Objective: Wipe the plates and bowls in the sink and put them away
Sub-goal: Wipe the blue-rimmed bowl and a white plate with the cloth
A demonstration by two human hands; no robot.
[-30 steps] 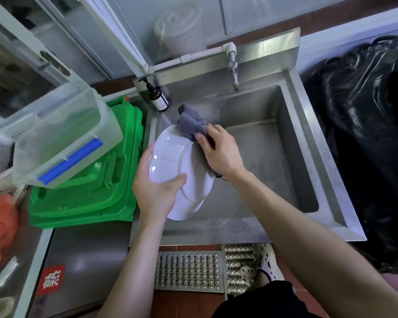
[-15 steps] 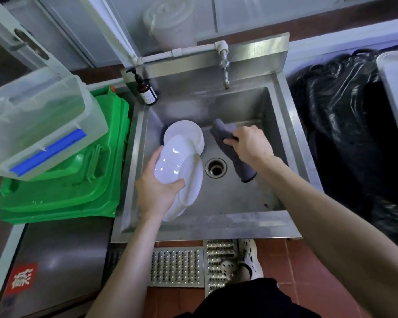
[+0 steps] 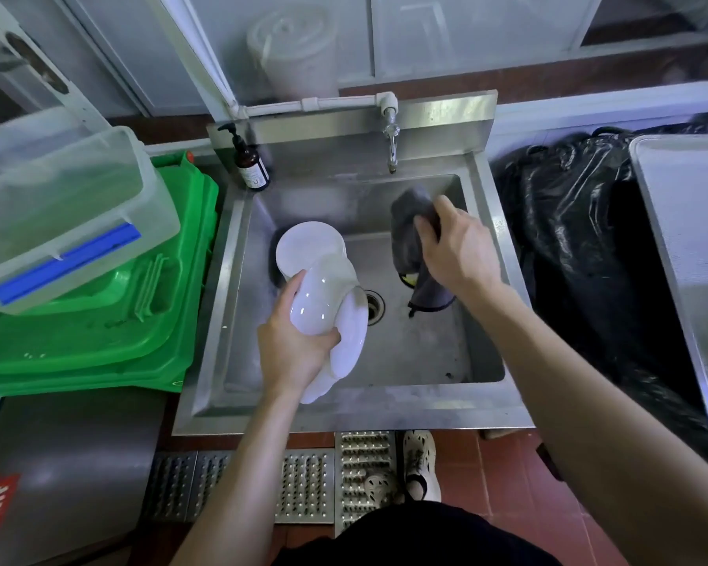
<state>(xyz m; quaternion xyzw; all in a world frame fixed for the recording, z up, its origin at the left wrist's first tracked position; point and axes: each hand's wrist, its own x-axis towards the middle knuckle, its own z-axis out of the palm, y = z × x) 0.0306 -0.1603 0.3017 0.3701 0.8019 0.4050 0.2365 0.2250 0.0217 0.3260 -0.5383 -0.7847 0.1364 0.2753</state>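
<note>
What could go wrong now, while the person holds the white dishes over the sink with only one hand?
1. The left hand alone grips two stacked white dishes, tilted over the steel sink; if wet, they may slip and chip.
2. Another white dish lies just beneath, so a drop could break both.
3. The right hand holds the grey cloth apart from the dishes, giving no support.

The sink (image 3: pixel 344 414) is in the middle. A tap (image 3: pixel 391 145) sticks out over its back, and a soap bottle (image 3: pixel 251 165) stands on its back left corner. A plate (image 3: pixel 309 247) lies inside the sink on the left. Stacked bins (image 3: pixel 99 328) sit left of the sink, with a box (image 3: pixel 58 210) on top. A bag (image 3: pixel 569 239) is to the right.
</note>
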